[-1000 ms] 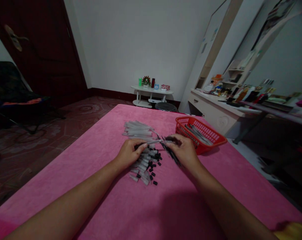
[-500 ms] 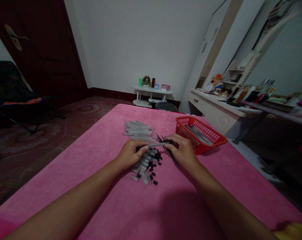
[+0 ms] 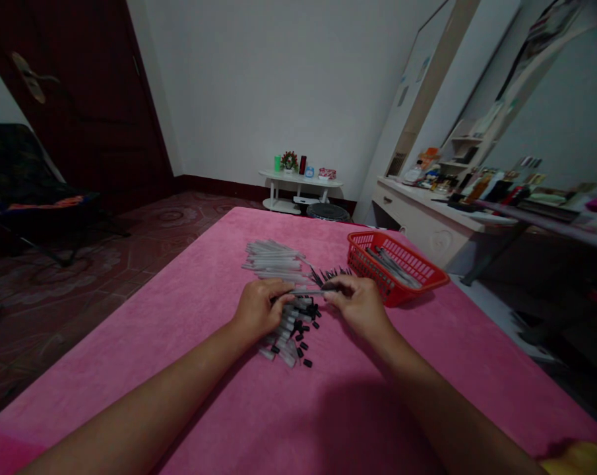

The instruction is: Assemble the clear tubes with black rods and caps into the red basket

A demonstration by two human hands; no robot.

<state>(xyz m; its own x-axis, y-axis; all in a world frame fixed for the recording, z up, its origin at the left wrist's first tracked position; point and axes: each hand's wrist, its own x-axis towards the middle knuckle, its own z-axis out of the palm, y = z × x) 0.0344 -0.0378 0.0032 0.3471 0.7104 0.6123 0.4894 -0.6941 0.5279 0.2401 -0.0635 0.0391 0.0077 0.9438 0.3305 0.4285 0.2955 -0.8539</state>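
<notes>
A thin grey pen barrel (image 3: pixel 305 292) is held level between my two hands. My left hand (image 3: pixel 261 307) is closed on its left end, thumb and fingers pinching it. At the other end my right hand (image 3: pixel 360 303) pinches it; a dark bit shows by the fingertips, too small to make out. Behind them lies a stack of translucent pen barrels (image 3: pixel 273 256). Several dark-tipped pen refills (image 3: pixel 322 274) fan out just beyond my right fingers. Below the held barrel are clear pen caps (image 3: pixel 285 330), partly hidden by my left hand, and small black plugs (image 3: pixel 307 363).
A red plastic basket (image 3: pixel 429 280) with several assembled-looking pens (image 3: pixel 392 265) stands right of my right hand. Everything rests on a pink cloth-covered table (image 3: pixel 189 284). A dressing table (image 3: pixel 427 211) with bottles is at the right, a low white stand (image 3: pixel 301 177) by the wall.
My right hand has turned slightly and its fingers have shifted left along the barrel. The refills beyond it show more plainly. My left hand has dipped slightly, still pinching the barrel.
</notes>
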